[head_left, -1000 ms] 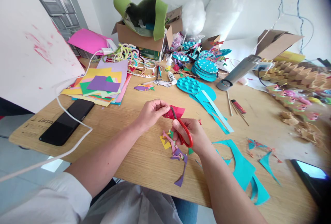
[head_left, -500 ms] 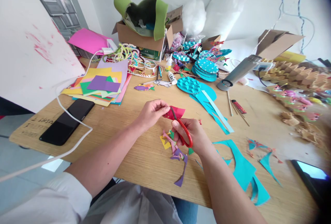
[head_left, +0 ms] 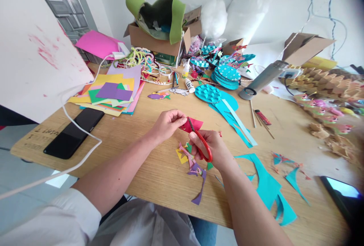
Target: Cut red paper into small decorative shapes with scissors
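Observation:
Between the fingertips of my left hand [head_left: 170, 123] is a small piece of red paper [head_left: 196, 123], held above the table's middle. My right hand [head_left: 210, 146] grips red-handled scissors [head_left: 205, 148], whose blades lie across the red paper close to my left fingertips. Below the hands, purple scraps [head_left: 202, 185], a yellow scrap [head_left: 181, 156] and pink and green bits lie on the wooden table [head_left: 148, 166]. A purple and orange fish cutout [head_left: 159, 96] rests beyond my hands.
Coloured sheets [head_left: 113, 91] and a black phone [head_left: 74, 133] with a white cable lie left. Turquoise offcuts [head_left: 267, 183], a grey flask [head_left: 264, 79] and another phone [head_left: 342, 193] are on the right. A cardboard box [head_left: 156, 41] stands behind.

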Tool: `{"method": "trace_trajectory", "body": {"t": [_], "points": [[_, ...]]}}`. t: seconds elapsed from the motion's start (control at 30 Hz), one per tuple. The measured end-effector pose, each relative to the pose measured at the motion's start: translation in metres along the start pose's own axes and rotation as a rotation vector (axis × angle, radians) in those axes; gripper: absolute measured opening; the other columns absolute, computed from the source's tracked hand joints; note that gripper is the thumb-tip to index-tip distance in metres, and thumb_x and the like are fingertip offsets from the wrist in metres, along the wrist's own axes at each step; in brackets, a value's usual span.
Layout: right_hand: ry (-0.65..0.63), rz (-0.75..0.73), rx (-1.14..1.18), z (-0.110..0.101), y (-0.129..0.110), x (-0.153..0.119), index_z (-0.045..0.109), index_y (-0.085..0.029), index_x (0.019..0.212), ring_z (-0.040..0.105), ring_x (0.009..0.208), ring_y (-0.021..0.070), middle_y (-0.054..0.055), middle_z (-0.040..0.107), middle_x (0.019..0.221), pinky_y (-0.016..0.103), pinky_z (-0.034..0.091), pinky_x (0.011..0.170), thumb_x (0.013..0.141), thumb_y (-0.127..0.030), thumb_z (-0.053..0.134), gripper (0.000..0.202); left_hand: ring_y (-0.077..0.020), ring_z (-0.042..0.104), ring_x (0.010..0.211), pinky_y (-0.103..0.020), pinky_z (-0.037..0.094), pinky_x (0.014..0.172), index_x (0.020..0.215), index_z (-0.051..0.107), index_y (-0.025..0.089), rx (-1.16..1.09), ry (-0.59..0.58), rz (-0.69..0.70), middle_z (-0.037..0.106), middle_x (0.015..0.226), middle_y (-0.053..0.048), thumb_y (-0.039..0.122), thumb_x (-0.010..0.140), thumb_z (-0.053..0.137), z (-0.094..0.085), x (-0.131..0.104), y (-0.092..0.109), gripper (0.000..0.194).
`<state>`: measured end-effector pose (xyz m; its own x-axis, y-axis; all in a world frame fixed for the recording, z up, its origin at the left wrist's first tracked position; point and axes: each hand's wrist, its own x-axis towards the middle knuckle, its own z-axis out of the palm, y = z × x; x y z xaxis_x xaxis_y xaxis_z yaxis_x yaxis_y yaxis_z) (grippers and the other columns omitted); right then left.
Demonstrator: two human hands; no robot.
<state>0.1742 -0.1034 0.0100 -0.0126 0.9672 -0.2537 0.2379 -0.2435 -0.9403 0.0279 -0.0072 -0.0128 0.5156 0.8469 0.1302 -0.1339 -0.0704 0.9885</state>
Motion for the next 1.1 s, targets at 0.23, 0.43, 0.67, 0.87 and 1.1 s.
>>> {"method": "trace_trajectory", "body": {"t": [0.23,0.43,0.67,0.87,1.1], "points": [[-0.002,0.025,-0.002,-0.0016,-0.0001,0.001,0.055,-0.017,0.062,0.056,0.035,0.012,0.002,0.061,0.046,0.018,0.038,0.032,0.07,-0.068,0.065,0.052,-0.0094,0.053,0.062,-0.024,0.042,0.063,0.074,0.061,0.013,0.001,-0.007,-0.014,0.06,0.068,0.0,0.032,0.074,0.067,-0.0012,0.0011,0.0002,0.019],[0.001,0.047,0.01,-0.0013,-0.0018,0.0012,0.055,-0.017,0.063,0.056,0.034,0.0113,0.001,0.06,0.045,0.017,0.037,0.032,0.069,-0.067,0.066,0.052,-0.0093,0.052,0.062,-0.024,0.041,0.063,0.074,0.06,0.013,-0.018,0.008,-0.038,0.06,0.067,0.0,0.033,0.074,0.067,-0.0001,0.001,0.0012,0.021],[-0.004,0.053,0.009,-0.0021,-0.0008,0.0003,0.058,-0.016,0.064,0.055,0.034,0.0107,0.001,0.06,0.045,0.016,0.035,0.031,0.071,-0.064,0.068,0.05,-0.0084,0.051,0.061,-0.023,0.041,0.062,0.075,0.057,0.013,-0.007,-0.004,-0.01,0.057,0.066,0.001,0.03,0.076,0.063,-0.0006,0.002,0.0003,0.018],[-0.023,0.036,0.005,-0.0032,0.0008,0.0005,0.057,-0.016,0.064,0.055,0.035,0.0109,0.001,0.06,0.046,0.017,0.037,0.032,0.073,-0.062,0.067,0.048,-0.0087,0.05,0.063,-0.023,0.04,0.062,0.077,0.057,0.014,0.109,-0.034,0.027,0.056,0.069,0.001,0.031,0.079,0.06,-0.0042,0.002,-0.0016,0.017],[-0.044,-0.003,-0.003,-0.0037,-0.001,-0.0008,0.057,-0.015,0.06,0.056,0.037,0.0108,0.002,0.061,0.047,0.017,0.039,0.034,0.076,-0.061,0.065,0.05,-0.0093,0.051,0.063,-0.024,0.041,0.063,0.076,0.057,0.014,0.11,-0.038,0.016,0.057,0.068,0.0,0.031,0.079,0.06,-0.0038,0.0018,-0.0004,0.018]]}}
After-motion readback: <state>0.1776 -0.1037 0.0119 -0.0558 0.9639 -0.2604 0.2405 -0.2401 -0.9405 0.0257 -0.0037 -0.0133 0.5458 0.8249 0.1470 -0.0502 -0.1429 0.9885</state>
